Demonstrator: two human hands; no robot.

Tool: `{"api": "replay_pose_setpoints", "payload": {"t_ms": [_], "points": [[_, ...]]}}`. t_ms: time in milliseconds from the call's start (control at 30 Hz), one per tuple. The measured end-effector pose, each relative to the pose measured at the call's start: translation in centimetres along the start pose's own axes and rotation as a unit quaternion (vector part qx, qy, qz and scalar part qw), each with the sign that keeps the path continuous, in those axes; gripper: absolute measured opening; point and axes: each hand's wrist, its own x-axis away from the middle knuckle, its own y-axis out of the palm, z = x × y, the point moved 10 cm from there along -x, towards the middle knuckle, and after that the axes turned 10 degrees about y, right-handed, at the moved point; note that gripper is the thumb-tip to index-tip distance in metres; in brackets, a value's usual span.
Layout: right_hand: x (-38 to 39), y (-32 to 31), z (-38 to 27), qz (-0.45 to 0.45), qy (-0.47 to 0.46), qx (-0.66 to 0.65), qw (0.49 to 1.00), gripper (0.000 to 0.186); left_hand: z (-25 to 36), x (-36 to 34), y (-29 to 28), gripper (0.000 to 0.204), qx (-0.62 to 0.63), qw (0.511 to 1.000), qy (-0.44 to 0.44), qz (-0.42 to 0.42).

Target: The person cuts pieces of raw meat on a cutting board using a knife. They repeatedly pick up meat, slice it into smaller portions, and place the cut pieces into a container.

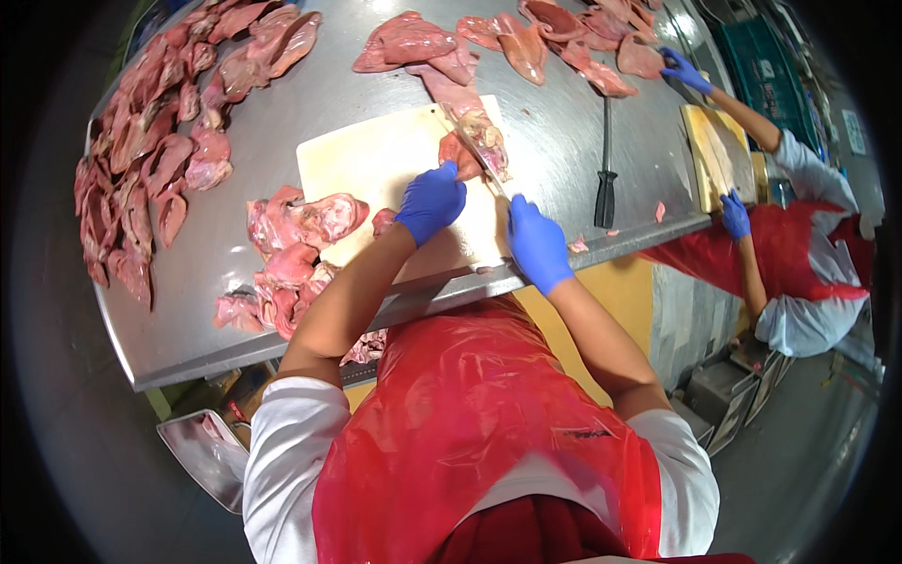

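My left hand (434, 203), in a blue glove, pinches the near edge of a pink piece of meat (458, 150) on the white cutting board (352, 155). My right hand (538, 242), gloved too, is closed around a knife (488, 167); its handle is mostly hidden in the fist. The blade points away from me and lies against the meat, where pale fat shows. Beyond it, a longer flap of the meat stretches past the board's far edge. Left of my left wrist, several trimmed scraps (291, 273) overlap the board's corner.
A large heap of meat (141, 141) covers the steel table's left side. More pieces (404, 42) lie along the far side. A black-handled sharpening steel (606, 193) rests to my right. Past it, a co-worker's gloved hands (736, 214) are beside another cutting board (719, 150).
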Motion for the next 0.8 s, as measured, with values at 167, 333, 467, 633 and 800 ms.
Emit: {"api": "replay_pose_setpoints", "payload": {"t_ms": [167, 333, 467, 633, 800], "points": [[-0.9, 0.7, -1.0, -0.023, 0.012, 0.019, 0.999, 0.018, 0.1, 0.6, 2.3, 0.028, -0.007, 0.998, 0.013, -0.063], [-7.5, 0.9, -5.0, 0.029, -0.056, -0.046, 0.997, 0.014, -2.3, -0.7, 0.1, 0.032, 0.075, 0.997, 0.014, 0.002], [-0.8, 3.0, -0.1, -0.123, 0.014, -0.05, 0.991, 0.014, -7.8, -4.2, -6.9, 0.033, 0.025, 0.995, 0.002, 0.094], [6.0, -1.7, 5.0, -0.08, -0.094, -0.159, 0.98, 0.02, -1.3, -11.7, -16.1, 0.047, -0.069, 0.988, -0.062, 0.121], [2.0, -2.4, 13.6, -0.135, 0.167, -0.374, 0.902, 0.019, 4.5, -8.9, -4.5, 0.05, -0.161, 0.985, 0.023, 0.063]]}}
